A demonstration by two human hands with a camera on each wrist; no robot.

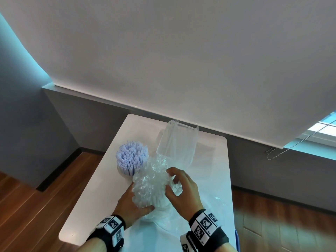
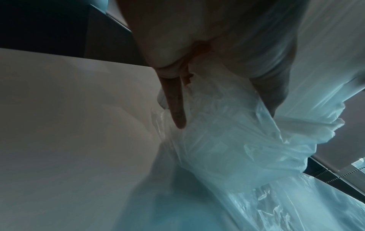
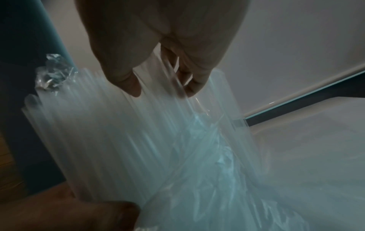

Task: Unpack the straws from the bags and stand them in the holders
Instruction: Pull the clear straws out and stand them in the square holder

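Between both hands [image 1: 160, 195]: bagged straw bundle [image 1: 151, 186], gripped upright.

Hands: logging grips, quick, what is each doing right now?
Left hand: grips the bagged straws.
Right hand: fingers curled, pinching the bag.

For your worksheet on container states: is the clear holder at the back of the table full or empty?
Empty. The clear holder stands upright with nothing inside; the table shows through its walls.

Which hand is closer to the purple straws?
Left. The left hand grips the bag of straws just below and beside the purple straws. The right hand is on the bag's far side, farther away.
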